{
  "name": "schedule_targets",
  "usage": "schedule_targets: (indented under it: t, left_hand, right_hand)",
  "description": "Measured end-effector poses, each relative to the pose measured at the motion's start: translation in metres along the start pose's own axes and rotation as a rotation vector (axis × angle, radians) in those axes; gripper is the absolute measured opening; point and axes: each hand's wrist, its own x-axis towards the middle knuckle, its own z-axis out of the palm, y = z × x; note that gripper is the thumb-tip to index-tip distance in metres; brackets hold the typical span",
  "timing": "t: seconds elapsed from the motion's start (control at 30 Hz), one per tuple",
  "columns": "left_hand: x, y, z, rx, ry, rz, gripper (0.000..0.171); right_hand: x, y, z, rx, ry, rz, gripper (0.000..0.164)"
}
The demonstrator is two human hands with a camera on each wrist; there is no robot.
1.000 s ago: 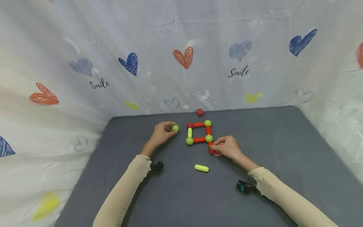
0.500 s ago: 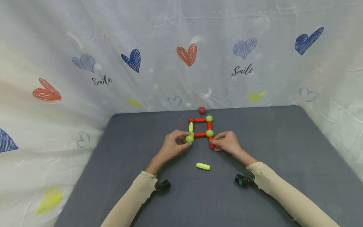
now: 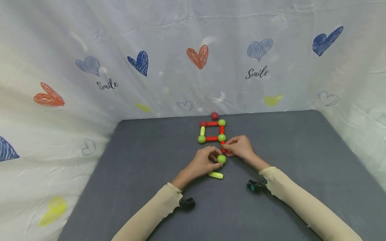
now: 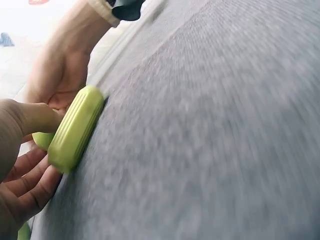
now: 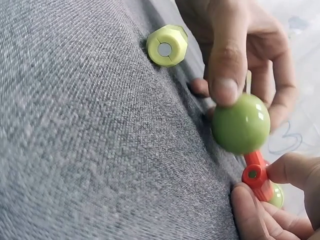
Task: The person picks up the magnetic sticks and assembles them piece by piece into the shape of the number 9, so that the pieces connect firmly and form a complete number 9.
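Note:
My left hand (image 3: 205, 162) pinches a green ball (image 3: 221, 159) between thumb and fingers, just in front of the free end of a red rod (image 5: 254, 175). My right hand (image 3: 241, 147) pinches that rod, whose far end meets a green ball (image 3: 221, 138) at the near right corner of a square of rods and balls. The square has a red ball (image 3: 203, 124) at its far left, green balls at the other corners, a yellow-green rod (image 3: 202, 131) on the left and red rods elsewhere. In the right wrist view the held ball and the rod's end look close; whether they touch I cannot tell.
A loose yellow-green rod (image 3: 215, 175) lies on the grey table (image 3: 144, 160), just beside my left hand. Behind the square, a loose red ball (image 3: 214, 115) sits by the table's far edge. A white curtain (image 3: 169, 43) with printed hearts hangs behind.
My left hand has carried the green ball from left of the square, past its near left corner, to the front of the red rod. The right hand keeps its pinch on the rod.

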Motion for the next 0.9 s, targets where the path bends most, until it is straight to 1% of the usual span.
schedule_targets:
  t: [0.13,0.23,0.43,0.57,0.77,0.9]
  left_hand:
    - [0.003,0.003,0.006,0.032,0.005,0.005,0.03]
    - [0.005,0.005,0.009,0.042,0.019,-0.016,0.03]
    - [0.006,0.009,0.013,0.03,0.077,-0.068,0.031]
    - [0.007,0.009,0.015,0.03,0.102,-0.091,0.031]
    - [0.011,0.009,0.016,0.036,0.113,-0.092,0.031]
    - [0.011,0.008,0.016,0.029,0.108,-0.097,0.03]
  right_hand:
    - [-0.001,-0.001,0.001,-0.009,-0.004,0.004,0.019]
    - [-0.001,-0.001,0.001,-0.018,0.002,0.002,0.019]
    - [-0.002,-0.002,0.001,-0.025,0.006,-0.01,0.019]
    - [-0.002,-0.003,0.001,-0.036,0.011,-0.013,0.019]
    - [-0.002,-0.002,0.0,-0.072,0.023,-0.013,0.019]
    - [-0.003,-0.002,0.001,-0.085,0.025,-0.01,0.019]
